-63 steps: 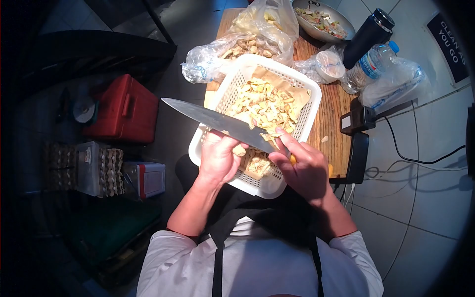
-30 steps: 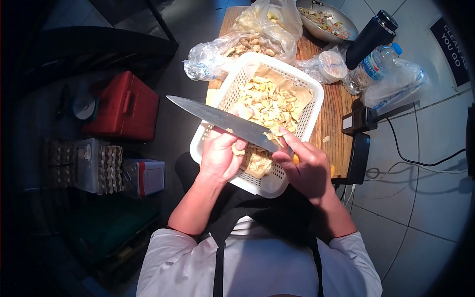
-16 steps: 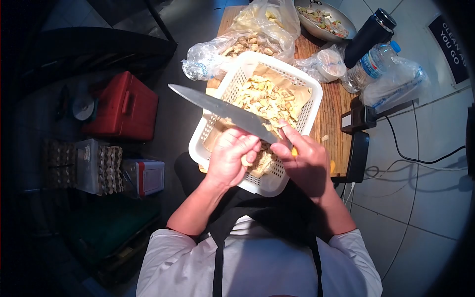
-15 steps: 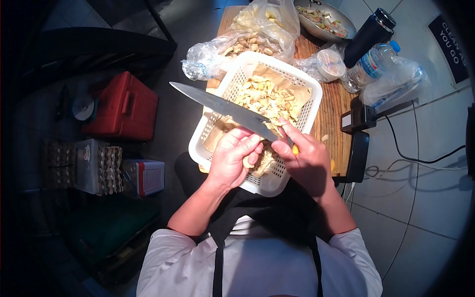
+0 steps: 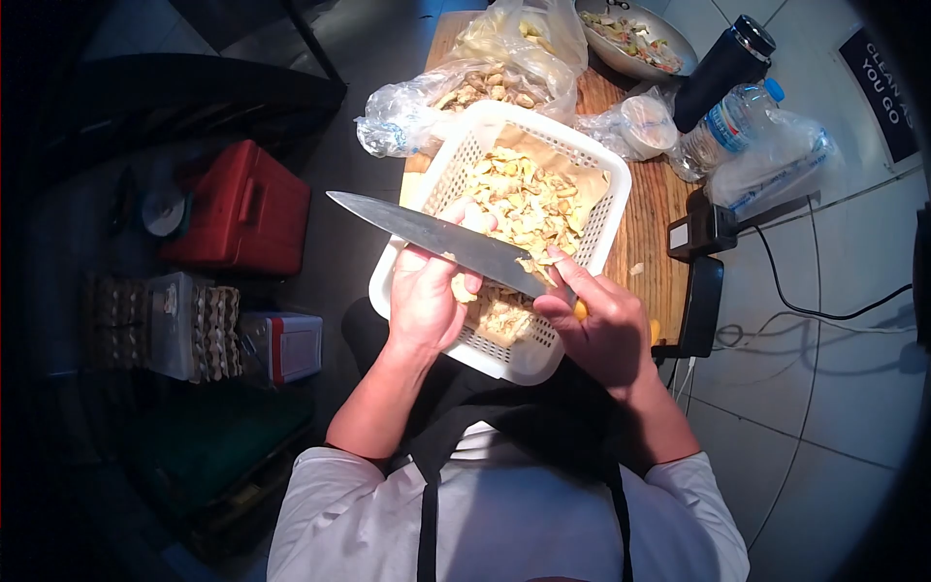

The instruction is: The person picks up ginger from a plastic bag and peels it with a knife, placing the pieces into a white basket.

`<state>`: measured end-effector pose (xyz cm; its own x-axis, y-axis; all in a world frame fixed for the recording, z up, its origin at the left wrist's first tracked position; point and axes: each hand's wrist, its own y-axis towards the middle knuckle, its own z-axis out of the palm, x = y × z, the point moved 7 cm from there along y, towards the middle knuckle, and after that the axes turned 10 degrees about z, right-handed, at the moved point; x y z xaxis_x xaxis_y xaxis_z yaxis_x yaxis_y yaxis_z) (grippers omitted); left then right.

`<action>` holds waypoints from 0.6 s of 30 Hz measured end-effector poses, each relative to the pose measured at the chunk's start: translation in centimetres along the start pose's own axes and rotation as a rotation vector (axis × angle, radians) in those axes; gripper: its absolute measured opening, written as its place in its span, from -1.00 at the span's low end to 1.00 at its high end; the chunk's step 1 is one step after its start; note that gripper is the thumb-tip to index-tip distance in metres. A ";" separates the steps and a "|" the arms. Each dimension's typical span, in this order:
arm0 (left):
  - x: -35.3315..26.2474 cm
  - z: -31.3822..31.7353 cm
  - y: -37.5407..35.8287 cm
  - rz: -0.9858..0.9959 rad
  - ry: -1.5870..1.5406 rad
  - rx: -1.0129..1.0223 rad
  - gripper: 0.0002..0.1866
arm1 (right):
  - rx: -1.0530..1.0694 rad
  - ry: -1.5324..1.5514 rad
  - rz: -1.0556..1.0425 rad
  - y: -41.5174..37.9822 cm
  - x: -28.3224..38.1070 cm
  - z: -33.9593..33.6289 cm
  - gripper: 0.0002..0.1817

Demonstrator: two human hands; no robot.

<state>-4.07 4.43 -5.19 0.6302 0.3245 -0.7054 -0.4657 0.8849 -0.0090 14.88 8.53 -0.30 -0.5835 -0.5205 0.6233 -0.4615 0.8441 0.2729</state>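
Note:
My right hand [image 5: 606, 315] is closed around the yellow handle of a large kitchen knife [image 5: 436, 238], whose blade points to the upper left. Behind the blade, my left hand [image 5: 427, 296] holds a pale yellow piece of ginger [image 5: 465, 288], its fingers partly hidden by the steel. Some scraps cling to the blade near my right fingers. Both hands are over a white perforated plastic basket [image 5: 383, 286] lined with brown paper. Pale peelings [image 5: 529, 199] are heaped in its far part, and more lumpy pieces [image 5: 499, 320] lie in the near part.
Plastic bags of ginger [image 5: 495, 87] sit behind the basket on a wooden table [image 5: 645, 209]. A pan of food scraps [image 5: 635, 44], a dark flask [image 5: 722, 73] and a water bottle [image 5: 727, 131] stand at right. Left on the floor are a red box [image 5: 242, 209] and egg trays [image 5: 213, 330].
My left hand has turned and moved up and left, beneath the blade, with its fingers opening further around the ginger. The knife tip has dropped slightly; my right hand has barely moved.

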 end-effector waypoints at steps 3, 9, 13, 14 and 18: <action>-0.1 0.3 -0.2 0.001 0.013 -0.055 -0.60 | -0.009 -0.008 -0.003 0.0 -0.1 0.0 -0.41; -0.1 0.1 -0.4 0.009 0.037 -0.042 -0.71 | -0.024 0.001 -0.003 0.1 0.3 0.0 -0.44; -0.2 0.5 -0.6 0.003 0.110 -0.007 -0.78 | -0.034 0.017 -0.004 0.4 0.8 -0.1 -0.46; 0.1 0.6 -0.8 -0.019 0.124 0.026 -0.79 | -0.028 0.017 0.001 0.5 0.8 -0.1 -0.46; 1.0 0.6 -1.5 -0.130 0.079 0.074 -0.84 | -0.009 0.051 0.011 1.1 0.6 -0.3 -0.45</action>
<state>-2.33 3.64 -5.48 0.6299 0.1809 -0.7553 -0.3347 0.9408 -0.0538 14.19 9.17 0.58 -0.5536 -0.5042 0.6628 -0.4489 0.8510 0.2725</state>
